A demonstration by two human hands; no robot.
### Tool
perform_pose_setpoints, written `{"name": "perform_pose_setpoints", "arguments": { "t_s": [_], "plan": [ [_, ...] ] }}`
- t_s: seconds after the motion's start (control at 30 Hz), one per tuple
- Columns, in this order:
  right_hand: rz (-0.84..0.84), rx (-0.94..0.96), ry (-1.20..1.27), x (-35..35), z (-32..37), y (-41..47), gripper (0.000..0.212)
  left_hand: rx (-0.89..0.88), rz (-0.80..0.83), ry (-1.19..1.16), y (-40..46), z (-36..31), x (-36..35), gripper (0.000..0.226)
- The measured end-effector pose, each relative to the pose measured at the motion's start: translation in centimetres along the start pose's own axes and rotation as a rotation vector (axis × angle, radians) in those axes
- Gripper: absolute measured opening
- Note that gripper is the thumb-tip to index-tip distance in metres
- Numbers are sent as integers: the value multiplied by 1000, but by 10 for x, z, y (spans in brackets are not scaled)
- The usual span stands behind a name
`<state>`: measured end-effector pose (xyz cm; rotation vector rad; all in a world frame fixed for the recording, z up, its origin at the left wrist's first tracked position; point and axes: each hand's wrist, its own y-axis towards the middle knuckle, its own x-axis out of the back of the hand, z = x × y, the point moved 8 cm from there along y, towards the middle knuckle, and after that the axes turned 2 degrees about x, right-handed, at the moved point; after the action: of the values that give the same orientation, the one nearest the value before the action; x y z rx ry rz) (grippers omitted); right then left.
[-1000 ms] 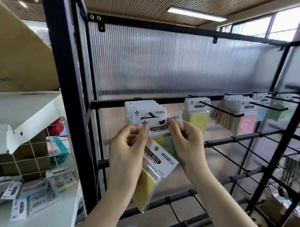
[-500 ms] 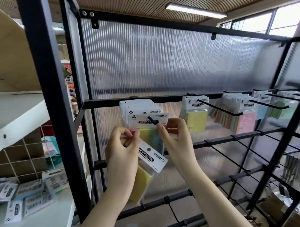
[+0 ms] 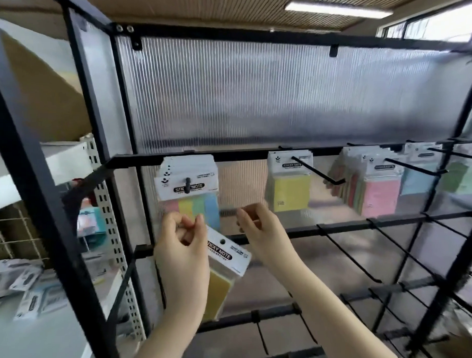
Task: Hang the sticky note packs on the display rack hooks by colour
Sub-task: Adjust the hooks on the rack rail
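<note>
Yellow shows through the clear sleeve of the sticky note pack (image 3: 224, 270) in the person's left hand (image 3: 182, 250). The fingers curl round its white header card, so the pack hangs tilted, below and just in front of the leftmost hook (image 3: 187, 184). That hook already carries a thick bunch of multicolour packs (image 3: 188, 192), whose pink, yellow, green and blue strips show just above the left hand's knuckles. The right hand (image 3: 258, 229) sits a little apart to the right, fingers loosely bent with nothing in them as far as I can see; the motion blur makes me less than sure.

One hook over, a plain yellow pack (image 3: 290, 185) hangs against the rack's back panel, with pink packs (image 3: 378, 192) beyond it and bluish and greenish ones further right.

The obvious slip from here, I'd say, is a colour mix-up. The held pack sits nearest the multicolour hook, and putting it there would break the sorting; by its colour it looks to belong with the yellow one.

The hole in the header (image 3: 222, 242) is small, and with the pack tilted like this it could miss the hook's upturned tip and drop. Steadying it with the free hand would help, and so would keeping clear of the crowded front packs.
</note>
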<state>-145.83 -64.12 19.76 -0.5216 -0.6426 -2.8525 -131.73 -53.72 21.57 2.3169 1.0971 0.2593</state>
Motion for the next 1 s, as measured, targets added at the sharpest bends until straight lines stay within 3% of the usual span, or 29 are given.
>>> {"name": "perform_pose_setpoints", "arguments": {
  "t_s": [0.33,0.5,0.7,0.83,1.0],
  "plan": [
    [212,63,236,77,-6,-43,60,-59,26,-12,-51,-40,-70,29],
    [283,147,256,110,6,-56,22,-97,22,-103,-64,-66,-97,21],
    [132,263,215,139,9,-54,18,-160,58,-141,-73,-89,-116,13],
    [19,296,297,160,18,-47,16,-120,144,-177,-70,-96,-129,24],
    [-34,327,334,174,30,-33,18,-139,190,-80,-60,-101,-137,23]
  ]
}}
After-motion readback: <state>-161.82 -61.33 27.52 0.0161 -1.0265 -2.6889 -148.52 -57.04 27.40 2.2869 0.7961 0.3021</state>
